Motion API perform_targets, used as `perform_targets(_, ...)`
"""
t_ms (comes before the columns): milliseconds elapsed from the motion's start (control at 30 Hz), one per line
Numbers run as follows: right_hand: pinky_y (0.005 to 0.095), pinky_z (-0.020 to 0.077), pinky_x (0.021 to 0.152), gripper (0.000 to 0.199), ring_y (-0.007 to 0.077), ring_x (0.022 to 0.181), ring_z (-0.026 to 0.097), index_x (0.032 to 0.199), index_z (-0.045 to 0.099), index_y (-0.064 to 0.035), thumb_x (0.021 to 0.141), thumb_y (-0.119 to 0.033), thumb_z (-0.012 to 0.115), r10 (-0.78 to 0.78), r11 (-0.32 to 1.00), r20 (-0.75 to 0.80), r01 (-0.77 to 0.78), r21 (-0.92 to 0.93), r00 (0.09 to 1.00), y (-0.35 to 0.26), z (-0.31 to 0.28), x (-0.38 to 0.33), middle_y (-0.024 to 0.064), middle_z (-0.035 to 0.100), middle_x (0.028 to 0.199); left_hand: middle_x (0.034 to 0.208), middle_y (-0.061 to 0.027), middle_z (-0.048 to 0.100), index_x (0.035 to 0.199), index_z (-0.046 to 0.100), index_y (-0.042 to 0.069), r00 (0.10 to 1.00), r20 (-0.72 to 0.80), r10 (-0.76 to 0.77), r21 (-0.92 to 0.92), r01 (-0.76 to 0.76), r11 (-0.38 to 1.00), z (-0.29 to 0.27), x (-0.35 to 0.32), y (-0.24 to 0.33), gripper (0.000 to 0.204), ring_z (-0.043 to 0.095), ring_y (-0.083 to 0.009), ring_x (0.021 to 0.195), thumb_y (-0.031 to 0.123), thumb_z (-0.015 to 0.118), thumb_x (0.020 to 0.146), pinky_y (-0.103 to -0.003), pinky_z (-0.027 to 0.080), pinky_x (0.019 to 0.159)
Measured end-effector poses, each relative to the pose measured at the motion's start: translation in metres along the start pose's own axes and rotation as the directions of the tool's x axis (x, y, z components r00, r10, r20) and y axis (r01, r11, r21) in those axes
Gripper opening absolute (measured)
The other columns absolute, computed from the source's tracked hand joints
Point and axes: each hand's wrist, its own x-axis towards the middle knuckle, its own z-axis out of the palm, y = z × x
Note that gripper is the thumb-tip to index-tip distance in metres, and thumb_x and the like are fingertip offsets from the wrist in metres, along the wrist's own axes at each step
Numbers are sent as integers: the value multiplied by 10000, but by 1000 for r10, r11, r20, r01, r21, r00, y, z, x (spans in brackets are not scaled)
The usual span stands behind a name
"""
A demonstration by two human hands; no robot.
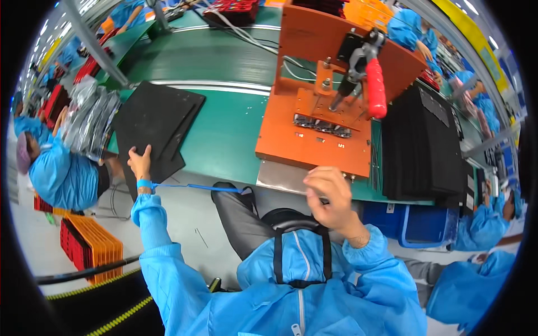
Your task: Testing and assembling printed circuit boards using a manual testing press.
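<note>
Left hand (141, 166), fingers apart, on flat black sheets (159, 115) at green table's (224, 137) left. Right hand (332, 197) raised, half-curled near orange press fixture (314, 148); can't tell if closed. Blue plastic bin (429, 245) below table, contents unclear.

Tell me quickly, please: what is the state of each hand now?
Left hand: open, touching the black sheets.
Right hand: partly open, fingers loosely curled, nothing visible in it.

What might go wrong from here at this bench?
1. The black sheets jut past the bench edge by the left hand; they might slip off.
2. The blue cord from the left wrist could snag on the knee.
3. The clamp's red handle sticks out; a sleeve might catch it.
</note>
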Motion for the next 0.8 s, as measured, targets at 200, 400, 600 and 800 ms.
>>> perform_targets(200, 400, 496, 778, 198, 338, 875, 602, 951, 635, 16, 754, 27, 643, 162, 984, 124, -170, 53, 979, 17, 35, -21, 152, 626, 920, 1330, -203, 512, 1348, 475, 187, 997, -24, -74, 200, 78, 977, -7, -11, 31, 762, 481, -373, 1229, 618, 664, 750, -488, 409, 992)
perform_targets(400, 479, 353, 1029, 522, 386, 1276, 388, 1321, 451, -20, 880, -247, 617, 27, 995, 418, -66, 79, 908, 43, 221, 81, 239, 422, 1347, 1196, -228, 604, 1323, 410, -84, 978, 206, -44, -384, 122, 915, -47, -9, -92, 790, 604, -307, 1083, 263, 815, 740, -375, 492, 925)
perform_targets(600, 558, 191, 1109, 825, 391, 1391, 230, 1413, 357, 2, 833, -524, 617, 343, 923, 286, -265, -280, 895, 123, 337, 186, 240, 294, 1483, 1166, -163, 608, 1303, 432, -51, 979, 81, 187, -518, -119, 847, -40, -115, -87, 621, 593, -238, 1040, 111, 752, 796, -343, 490, 910)
perform_targets(800, 524, 422, 942, 721, 378, 1219, 427, 1193, 560, 47, 793, -544, 662, 452, 887, 570, -281, -365, 686, 107, 350, 159, 213, 482, 1269, 1358, -200, 465, 1441, 250, -21, 879, 401, -258, -796, 474, 376, -62, -175, -48, 745, 525, -271, 1191, 169, 692, 872, -359, 433, 1008)
